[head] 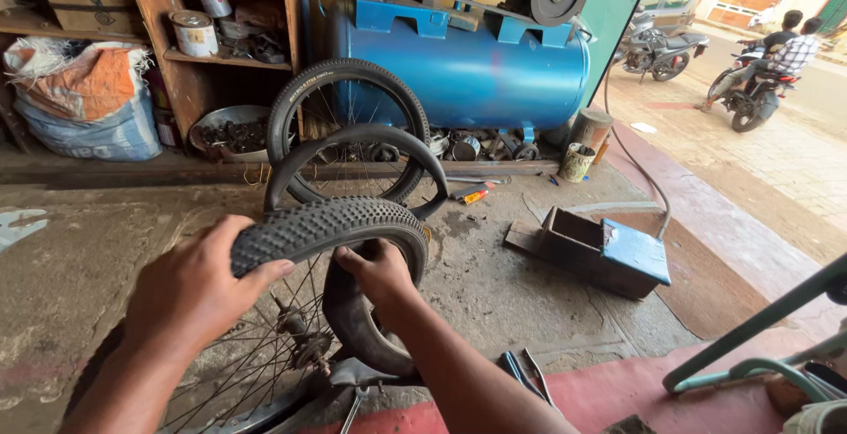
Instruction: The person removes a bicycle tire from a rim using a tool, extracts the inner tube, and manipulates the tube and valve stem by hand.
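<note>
A knobby black bicycle tyre (pixel 335 224) sits on a spoked wheel (pixel 265 355) in front of me. My left hand (pixel 198 288) grips the tyre's tread at the top left. My right hand (pixel 381 271) reaches under the tyre and holds the black inner tube (pixel 353 319) that bulges out of it. A loop of the inner tube (pixel 353 137) rises behind the tyre.
A second tyred wheel (pixel 348 125) leans against a blue air compressor tank (pixel 468 68). A wooden box with a blue lid (pixel 600 249) lies on the concrete floor to the right. Shelves, sacks and a pan of parts stand at the left. Tools (pixel 525 372) lie near the red step. Motorbikes are on the street.
</note>
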